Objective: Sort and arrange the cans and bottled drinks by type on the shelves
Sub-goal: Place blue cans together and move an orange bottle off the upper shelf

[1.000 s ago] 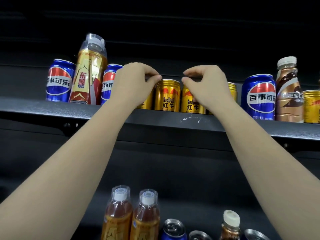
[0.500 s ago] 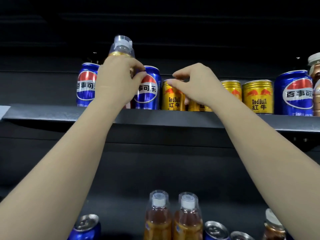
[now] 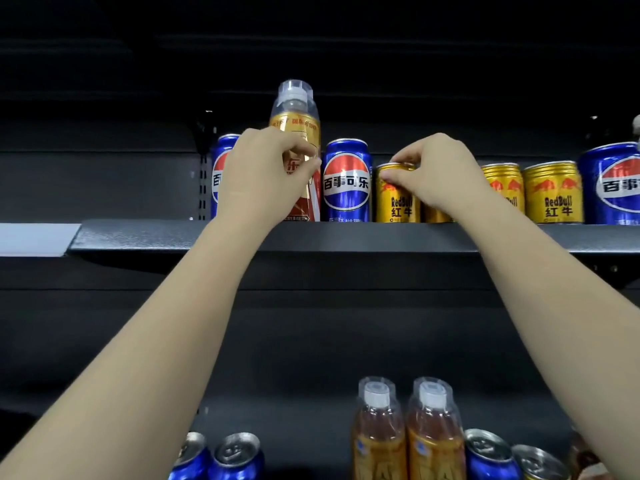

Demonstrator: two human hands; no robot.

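my left hand (image 3: 263,174) covers most of the gold bottle (image 3: 296,133) and half the far-left pepsi can (image 3: 221,174); fingers curl round the bottle, which stands upright on the upper shelf (image 3: 346,237). my right hand (image 3: 436,171) reaches up, pinching the rim of a red bull can (image 3: 394,195) just right of the middle pepsi can (image 3: 346,181), hiding the can behind it. lower-shelf drinks are cut off.

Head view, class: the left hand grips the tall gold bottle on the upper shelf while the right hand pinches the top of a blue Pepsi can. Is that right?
Not quite. In the head view the right hand pinches the top of a gold Red Bull can, not a blue Pepsi can; the Pepsi can stands untouched between the hands. The rest holds: the left hand grips the tall gold bottle on the upper shelf.
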